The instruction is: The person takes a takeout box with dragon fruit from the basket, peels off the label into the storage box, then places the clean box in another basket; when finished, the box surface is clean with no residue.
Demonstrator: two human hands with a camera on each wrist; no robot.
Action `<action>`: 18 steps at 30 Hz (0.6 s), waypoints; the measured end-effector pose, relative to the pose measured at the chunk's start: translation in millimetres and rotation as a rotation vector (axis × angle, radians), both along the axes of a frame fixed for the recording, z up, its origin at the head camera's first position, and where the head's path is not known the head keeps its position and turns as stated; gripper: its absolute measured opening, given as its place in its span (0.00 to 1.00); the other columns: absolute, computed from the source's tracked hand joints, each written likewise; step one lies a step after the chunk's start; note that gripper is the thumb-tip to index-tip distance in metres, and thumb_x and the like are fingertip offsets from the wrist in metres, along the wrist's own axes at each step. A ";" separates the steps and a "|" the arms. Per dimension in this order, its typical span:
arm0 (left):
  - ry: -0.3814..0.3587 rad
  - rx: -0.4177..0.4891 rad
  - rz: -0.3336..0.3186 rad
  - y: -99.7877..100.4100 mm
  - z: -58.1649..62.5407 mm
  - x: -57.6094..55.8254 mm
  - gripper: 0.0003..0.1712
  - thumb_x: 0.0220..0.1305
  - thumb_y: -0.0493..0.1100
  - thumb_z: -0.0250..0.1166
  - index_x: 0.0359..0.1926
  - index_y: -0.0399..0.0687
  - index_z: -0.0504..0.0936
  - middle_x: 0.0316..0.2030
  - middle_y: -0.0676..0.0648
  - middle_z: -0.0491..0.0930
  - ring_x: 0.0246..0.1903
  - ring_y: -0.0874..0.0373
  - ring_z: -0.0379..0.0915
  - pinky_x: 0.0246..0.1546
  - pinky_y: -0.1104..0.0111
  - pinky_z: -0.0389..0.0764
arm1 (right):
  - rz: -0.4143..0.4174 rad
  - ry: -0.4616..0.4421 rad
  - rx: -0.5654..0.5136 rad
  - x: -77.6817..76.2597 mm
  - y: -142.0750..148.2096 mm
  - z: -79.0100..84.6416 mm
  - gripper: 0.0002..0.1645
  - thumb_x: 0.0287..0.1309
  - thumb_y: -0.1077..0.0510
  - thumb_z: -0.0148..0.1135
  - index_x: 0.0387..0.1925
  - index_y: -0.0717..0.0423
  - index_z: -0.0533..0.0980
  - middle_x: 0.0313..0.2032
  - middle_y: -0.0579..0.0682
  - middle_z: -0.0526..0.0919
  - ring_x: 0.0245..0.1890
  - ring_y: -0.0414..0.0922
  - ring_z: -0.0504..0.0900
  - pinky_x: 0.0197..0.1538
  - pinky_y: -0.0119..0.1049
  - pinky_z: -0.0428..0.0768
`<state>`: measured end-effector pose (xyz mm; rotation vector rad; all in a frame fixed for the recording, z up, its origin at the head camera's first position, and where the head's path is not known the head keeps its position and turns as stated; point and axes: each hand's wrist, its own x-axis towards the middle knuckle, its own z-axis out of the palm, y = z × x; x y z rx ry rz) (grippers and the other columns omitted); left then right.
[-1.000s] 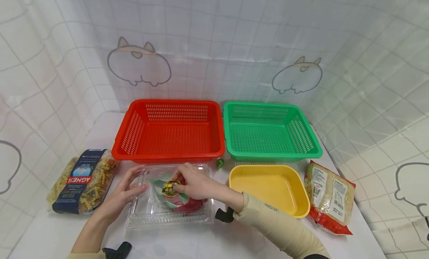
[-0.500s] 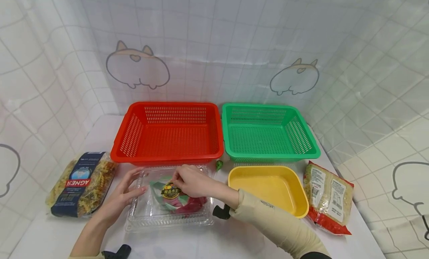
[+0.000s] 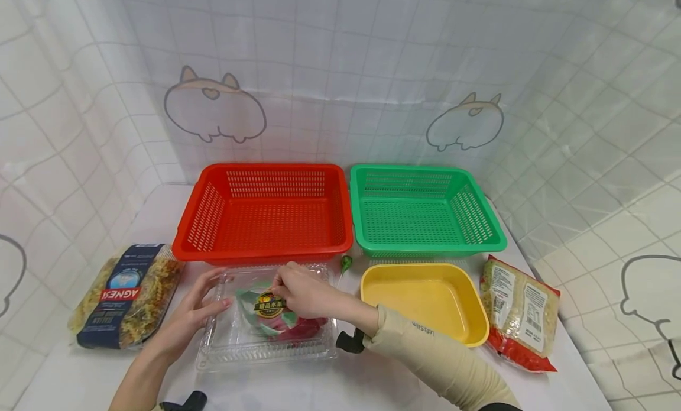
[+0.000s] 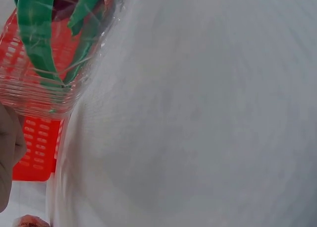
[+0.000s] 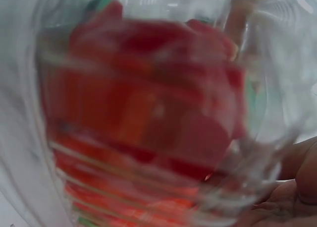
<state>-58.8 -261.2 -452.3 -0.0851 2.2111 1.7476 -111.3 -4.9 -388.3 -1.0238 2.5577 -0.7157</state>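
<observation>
A clear plastic box (image 3: 229, 340) lies near the table's front, holding a red fruit with green leafy scales (image 3: 303, 329) that looks like a dragon fruit. On its lid sits a round black-and-gold sticker (image 3: 268, 306). My right hand (image 3: 308, 290) reaches over the lid with curled fingers, thumb and forefinger tips together at the sticker's right edge; they cover part of it. My left hand (image 3: 194, 307) rests along the box's left side, thumb on the lid, fingers at the far left corner. In the left wrist view the box (image 4: 39, 100) appears beside my left hand (image 4: 7, 152).
Behind the box stand a red basket (image 3: 266, 258) and a green basket (image 3: 431, 248). A yellow tub (image 3: 425, 290) is to the right, with a bag of pale grain (image 3: 521, 316) beyond it. A pasta bag (image 3: 125, 295) lies at left. A small green-topped stick (image 3: 346, 263) lies between.
My right thumb and fingers have drawn back slightly towards the sticker's right edge, so more of the sticker shows. My left hand stays on the box's side. The head view shifts slightly.
</observation>
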 end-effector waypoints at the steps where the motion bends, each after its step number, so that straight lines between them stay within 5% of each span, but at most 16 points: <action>1: 0.001 0.001 0.001 0.0 -0.1 0.2 0.42 0.70 0.48 0.58 0.77 0.57 0.46 0.76 0.35 0.44 0.70 0.25 0.45 0.52 0.34 0.71 | 0.000 -0.006 0.000 0.3 0.3 0.0 0.05 0.72 0.57 0.56 0.37 0.51 0.77 0.32 0.40 0.74 0.36 0.36 0.69 0.40 0.23 0.69; 18: 0.001 -0.002 -0.006 -0.2 -0.6 0.8 0.42 0.70 0.49 0.58 0.77 0.57 0.45 0.76 0.35 0.42 0.69 0.24 0.47 0.51 0.35 0.71 | 0.006 -0.027 0.017 3.1 1.0 0.5 0.04 0.72 0.57 0.55 0.38 0.50 0.74 0.36 0.41 0.72 0.38 0.36 0.68 0.41 0.23 0.69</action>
